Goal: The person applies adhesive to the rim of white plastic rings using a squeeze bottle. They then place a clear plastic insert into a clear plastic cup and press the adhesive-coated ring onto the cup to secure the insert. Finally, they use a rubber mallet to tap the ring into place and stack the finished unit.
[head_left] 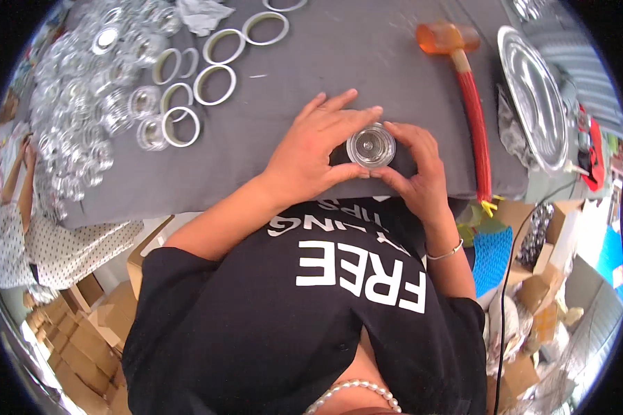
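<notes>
Between my two hands, near the table's front edge, is a small round clear container [371, 145], seen from above with ringed walls. My left hand [318, 142] grips its left side, thumb at the near rim and forefinger at the far rim. From the other side, my right hand [421, 160] curves its thumb and fingers around the same container. Whether the piece is glass or plastic cannot be made out. Farther left lie several white rings [214, 85], some beside a large heap of clear round containers [83, 90].
A mallet [472, 117] with an orange head and red handle lies to the right. Beyond it is a shiny oval silver tray [533, 97]. A crumpled clear bag [204, 15] rests at the back. At far left stands another person [10, 235]; cardboard boxes [83, 346] sit below.
</notes>
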Available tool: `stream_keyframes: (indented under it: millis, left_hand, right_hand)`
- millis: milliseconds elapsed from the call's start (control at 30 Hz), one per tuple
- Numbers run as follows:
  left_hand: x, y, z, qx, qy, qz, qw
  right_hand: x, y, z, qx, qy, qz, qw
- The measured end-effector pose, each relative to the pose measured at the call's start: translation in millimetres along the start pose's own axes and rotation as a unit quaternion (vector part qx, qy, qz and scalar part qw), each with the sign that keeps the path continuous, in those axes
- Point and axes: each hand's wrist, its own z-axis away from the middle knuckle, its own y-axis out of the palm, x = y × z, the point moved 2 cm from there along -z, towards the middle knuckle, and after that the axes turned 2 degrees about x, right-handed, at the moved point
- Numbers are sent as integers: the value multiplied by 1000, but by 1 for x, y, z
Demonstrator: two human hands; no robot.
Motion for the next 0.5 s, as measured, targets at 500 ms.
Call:
stream_keyframes:
  millis: [500]
  left_hand:
    - [99, -149, 157, -337, -305, -211, 865]
  right_hand:
    - [5, 83, -196, -10, -24, 15, 1000]
